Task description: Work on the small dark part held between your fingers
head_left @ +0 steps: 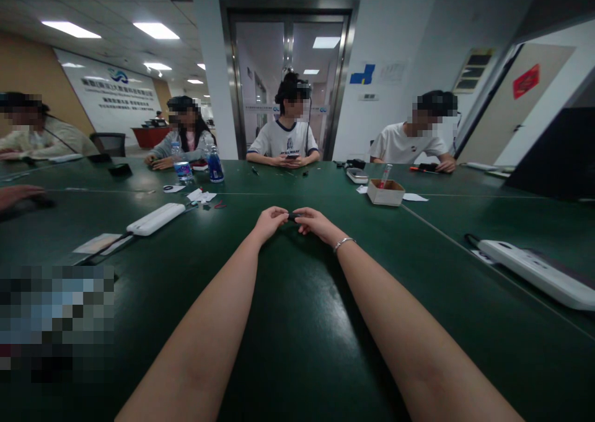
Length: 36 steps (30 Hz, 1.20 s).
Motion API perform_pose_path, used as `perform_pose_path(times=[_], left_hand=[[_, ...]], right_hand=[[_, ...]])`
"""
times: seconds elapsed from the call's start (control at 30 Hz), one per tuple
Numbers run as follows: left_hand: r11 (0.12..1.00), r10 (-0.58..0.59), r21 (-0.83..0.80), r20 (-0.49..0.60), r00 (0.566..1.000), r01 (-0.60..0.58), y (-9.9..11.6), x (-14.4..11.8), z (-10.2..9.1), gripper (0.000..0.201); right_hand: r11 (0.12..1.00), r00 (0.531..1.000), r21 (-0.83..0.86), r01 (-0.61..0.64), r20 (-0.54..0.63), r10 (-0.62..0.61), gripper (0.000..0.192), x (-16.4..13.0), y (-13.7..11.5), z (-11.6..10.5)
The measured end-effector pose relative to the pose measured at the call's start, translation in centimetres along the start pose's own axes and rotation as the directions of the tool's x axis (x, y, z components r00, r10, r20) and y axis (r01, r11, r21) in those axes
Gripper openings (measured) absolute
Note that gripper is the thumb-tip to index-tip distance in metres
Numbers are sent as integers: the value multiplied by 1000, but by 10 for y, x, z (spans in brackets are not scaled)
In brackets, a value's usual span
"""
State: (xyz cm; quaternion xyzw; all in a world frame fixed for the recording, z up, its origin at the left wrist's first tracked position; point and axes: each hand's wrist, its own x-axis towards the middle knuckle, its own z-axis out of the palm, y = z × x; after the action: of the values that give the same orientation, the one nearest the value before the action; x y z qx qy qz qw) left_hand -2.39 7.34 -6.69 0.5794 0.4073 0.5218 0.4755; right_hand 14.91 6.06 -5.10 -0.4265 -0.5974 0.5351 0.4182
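Both arms reach forward over the dark green table [297,323]. Between the fingertips of my two hands is a small black object [292,216], mostly covered by the fingers, so its kind does not show. My left hand [271,222] pinches its left end. From the right, my right hand [318,225] grips the other end with thumb and index finger, the remaining fingers curled below. A silver bracelet [344,243] circles my right wrist.
White power strips lie left [156,219] and right [534,273]. Ahead stand a small open box [385,193], a water bottle [183,169] and a blue-labelled bottle [215,167]. Paper scraps [201,195] lie near red-handled pliers [220,205]. Several people sit around the table; another person's hand [21,196] rests far left.
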Motion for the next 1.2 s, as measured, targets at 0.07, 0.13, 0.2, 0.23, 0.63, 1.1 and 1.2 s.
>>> perform_pose_path(times=[0.07,0.13,0.2,0.23,0.63,1.1,1.2], left_hand=[[1000,3,1,6,1000,-3,-1,1,0,20],[1000,10,1,11,1000,-10,-1,1,-1,21],[1000,11,4,10,1000,-11,-1,1,-1,21],[1000,10,9,10,1000,-10,-1,1,-1,22],[1000,12,18,-10,1000,-12,0,2,0,20],[998,-4,57,81,997,-1,12,-9,4,26],[998,0,67,126,992,-9,15,-13,5,29]], right_hand=[[1000,1000,2,-3,1,3,24,0,0,0],[1000,1000,5,-12,2,12,15,0,0,0],[1000,1000,13,-16,8,16,8,0,1,0],[1000,1000,18,-12,13,12,8,1,2,0],[997,999,64,-41,14,40,10,0,0,0],[1000,998,7,9,69,-9,7,1,3,-2],[1000,996,18,25,89,-26,6,-1,3,-4]])
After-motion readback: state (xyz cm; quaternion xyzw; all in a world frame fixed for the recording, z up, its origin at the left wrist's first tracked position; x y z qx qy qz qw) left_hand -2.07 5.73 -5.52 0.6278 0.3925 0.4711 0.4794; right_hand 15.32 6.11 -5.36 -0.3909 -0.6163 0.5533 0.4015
